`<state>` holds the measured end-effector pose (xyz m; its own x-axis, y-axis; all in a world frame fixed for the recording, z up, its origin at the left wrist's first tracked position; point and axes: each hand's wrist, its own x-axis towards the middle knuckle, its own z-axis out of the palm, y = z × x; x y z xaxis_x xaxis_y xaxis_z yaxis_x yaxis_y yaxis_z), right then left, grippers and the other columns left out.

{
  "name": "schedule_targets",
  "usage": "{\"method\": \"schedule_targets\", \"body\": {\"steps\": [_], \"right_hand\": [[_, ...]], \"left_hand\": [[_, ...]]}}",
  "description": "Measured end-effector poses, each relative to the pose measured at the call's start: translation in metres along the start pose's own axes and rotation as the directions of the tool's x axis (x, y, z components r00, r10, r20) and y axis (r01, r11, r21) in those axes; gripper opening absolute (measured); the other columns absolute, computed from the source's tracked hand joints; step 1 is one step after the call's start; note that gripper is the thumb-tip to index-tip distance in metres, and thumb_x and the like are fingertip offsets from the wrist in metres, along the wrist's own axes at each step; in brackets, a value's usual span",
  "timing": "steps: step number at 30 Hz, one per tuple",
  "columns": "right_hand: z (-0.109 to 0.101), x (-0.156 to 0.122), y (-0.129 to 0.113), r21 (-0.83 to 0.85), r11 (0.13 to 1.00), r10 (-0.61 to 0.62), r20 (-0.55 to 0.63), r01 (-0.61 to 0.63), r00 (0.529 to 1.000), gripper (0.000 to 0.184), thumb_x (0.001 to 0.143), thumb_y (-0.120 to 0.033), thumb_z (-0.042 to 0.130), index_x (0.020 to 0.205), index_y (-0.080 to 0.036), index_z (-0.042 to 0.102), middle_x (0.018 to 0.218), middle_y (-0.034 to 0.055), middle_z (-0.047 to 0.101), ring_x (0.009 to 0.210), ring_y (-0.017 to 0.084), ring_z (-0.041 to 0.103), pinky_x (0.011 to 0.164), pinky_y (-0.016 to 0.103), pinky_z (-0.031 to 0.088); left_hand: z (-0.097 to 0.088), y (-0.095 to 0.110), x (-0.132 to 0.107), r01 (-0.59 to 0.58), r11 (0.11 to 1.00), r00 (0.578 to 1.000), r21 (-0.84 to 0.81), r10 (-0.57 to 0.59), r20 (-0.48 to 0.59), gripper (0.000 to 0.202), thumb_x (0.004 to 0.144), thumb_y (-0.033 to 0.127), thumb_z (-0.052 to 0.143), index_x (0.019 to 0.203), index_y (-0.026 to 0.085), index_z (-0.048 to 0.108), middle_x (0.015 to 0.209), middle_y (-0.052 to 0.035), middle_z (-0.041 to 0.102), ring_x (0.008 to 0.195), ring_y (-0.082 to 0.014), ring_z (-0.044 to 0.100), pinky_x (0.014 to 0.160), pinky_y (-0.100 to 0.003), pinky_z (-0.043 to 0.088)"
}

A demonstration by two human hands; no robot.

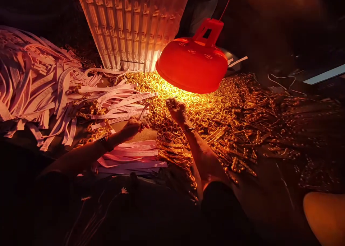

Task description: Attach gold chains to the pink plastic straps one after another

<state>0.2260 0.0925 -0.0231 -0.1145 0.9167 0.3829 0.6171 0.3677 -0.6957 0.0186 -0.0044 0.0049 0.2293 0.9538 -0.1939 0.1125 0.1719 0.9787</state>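
My left hand is closed, and the end of a pink fabric strap sticks up from its fingers. Small metal pieces appear at its fingertips, too blurred to tell apart. My right hand is curled at the heap of gold-coloured rings, just below the lamp. Whatever its fingers hold is hidden. Between my forearms lies a row of pink straps, with gold-coloured ring chains at their right ends. More straps lie beyond my left hand.
A red lamp shade hangs low over the ring heap. At the left is a large tangled pile of pink straps. A ribbed, light-coloured panel stands at the back. Linked chains spread to the right, fading into shadow.
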Motion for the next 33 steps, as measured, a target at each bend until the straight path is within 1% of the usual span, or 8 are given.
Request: {"method": "schedule_targets", "body": {"steps": [3, 7, 12, 16, 21, 26, 29, 33], "right_hand": [[0.001, -0.034, -0.018, 0.113, 0.992, 0.058, -0.062, -0.051, 0.996, 0.045, 0.093, -0.056, 0.045, 0.064, -0.022, 0.046, 0.062, -0.0008, 0.045, 0.060, 0.013, 0.043, 0.060, 0.029, 0.044], [0.005, -0.065, -0.036, 0.260, 0.960, 0.133, -0.085, -0.107, 0.988, 0.045, 0.090, -0.054, 0.055, 0.061, -0.021, 0.041, 0.060, -0.0026, 0.038, 0.058, 0.011, 0.036, 0.056, 0.028, 0.037], [0.009, -0.078, -0.050, 0.253, 0.960, 0.136, -0.057, -0.118, 0.989, 0.045, 0.092, -0.054, 0.051, 0.062, -0.022, 0.042, 0.060, -0.0019, 0.040, 0.059, 0.012, 0.037, 0.058, 0.028, 0.035], [0.010, -0.082, -0.057, 0.255, 0.957, 0.153, -0.049, -0.136, 0.987, 0.046, 0.092, -0.059, 0.047, 0.066, -0.022, 0.045, 0.064, 0.0009, 0.049, 0.064, 0.013, 0.043, 0.062, 0.028, 0.040], [0.007, -0.085, -0.055, 0.395, 0.882, 0.212, 0.153, -0.256, 0.965, 0.049, 0.091, -0.068, 0.042, 0.073, -0.023, 0.049, 0.059, 0.0006, 0.051, 0.060, 0.014, 0.048, 0.056, 0.027, 0.041], [0.006, -0.085, -0.047, 0.516, 0.766, 0.233, 0.333, -0.383, 0.914, 0.045, 0.086, -0.064, 0.056, 0.075, -0.021, 0.049, 0.060, -0.0026, 0.053, 0.051, 0.010, 0.048, 0.049, 0.023, 0.040], [0.009, -0.084, -0.042, 0.494, 0.785, 0.266, 0.278, -0.374, 0.923, 0.039, 0.084, -0.057, 0.060, 0.074, -0.021, 0.052, 0.059, -0.0023, 0.053, 0.050, 0.010, 0.047, 0.049, 0.024, 0.040], [0.017, -0.082, -0.033, 0.294, 0.943, 0.153, 0.030, -0.155, 0.988, 0.029, 0.085, -0.048, 0.056, 0.077, -0.020, 0.058, 0.067, 0.0032, 0.060, 0.060, 0.014, 0.053, 0.061, 0.030, 0.047]], "left_hand": [[0.010, -0.005, 0.009, -0.022, 0.990, 1.000, -0.137, 0.019, -0.021, 0.035, 0.075, 0.037, 0.064, 0.049, 0.013, 0.058, 0.047, -0.0013, 0.050, 0.044, -0.0058, 0.037, 0.044, -0.020, 0.027], [0.019, 0.003, 0.001, 0.020, 0.989, 0.998, -0.148, -0.030, -0.063, 0.036, 0.078, 0.032, 0.062, 0.049, 0.012, 0.058, 0.043, 0.0025, 0.040, 0.039, -0.0045, 0.032, 0.041, -0.021, 0.024], [0.031, 0.010, -0.001, 0.076, 0.981, 0.995, -0.181, -0.085, -0.042, 0.017, 0.069, 0.009, 0.054, 0.052, 0.012, 0.055, 0.044, 0.0016, 0.049, 0.037, -0.0038, 0.031, 0.039, -0.020, 0.021], [0.033, 0.004, 0.003, 0.087, 0.974, 0.993, -0.212, -0.102, -0.062, 0.018, 0.067, 0.009, 0.051, 0.050, 0.014, 0.050, 0.043, 0.0021, 0.049, 0.036, -0.0040, 0.034, 0.039, -0.020, 0.023], [0.030, -0.009, 0.009, 0.093, 0.978, 0.992, -0.185, -0.106, -0.062, 0.016, 0.068, 0.014, 0.056, 0.052, 0.013, 0.054, 0.044, 0.0018, 0.050, 0.037, -0.0036, 0.034, 0.039, -0.020, 0.021], [0.026, -0.017, 0.020, 0.137, 0.982, 0.988, -0.133, -0.125, 0.092, 0.009, 0.067, 0.017, 0.059, 0.059, 0.012, 0.058, 0.050, 0.0001, 0.055, 0.039, -0.0058, 0.041, 0.040, -0.020, 0.028], [0.022, -0.016, 0.029, 0.145, 0.985, 0.981, -0.091, -0.131, 0.146, 0.015, 0.068, 0.018, 0.062, 0.056, 0.013, 0.054, 0.046, 0.0018, 0.048, 0.037, -0.0046, 0.035, 0.039, -0.021, 0.023], [0.018, -0.011, 0.036, 0.186, 0.964, 0.969, -0.192, -0.148, 0.197, 0.026, 0.069, 0.023, 0.067, 0.053, 0.014, 0.049, 0.043, 0.0037, 0.039, 0.039, -0.0038, 0.030, 0.041, -0.021, 0.022]]}}
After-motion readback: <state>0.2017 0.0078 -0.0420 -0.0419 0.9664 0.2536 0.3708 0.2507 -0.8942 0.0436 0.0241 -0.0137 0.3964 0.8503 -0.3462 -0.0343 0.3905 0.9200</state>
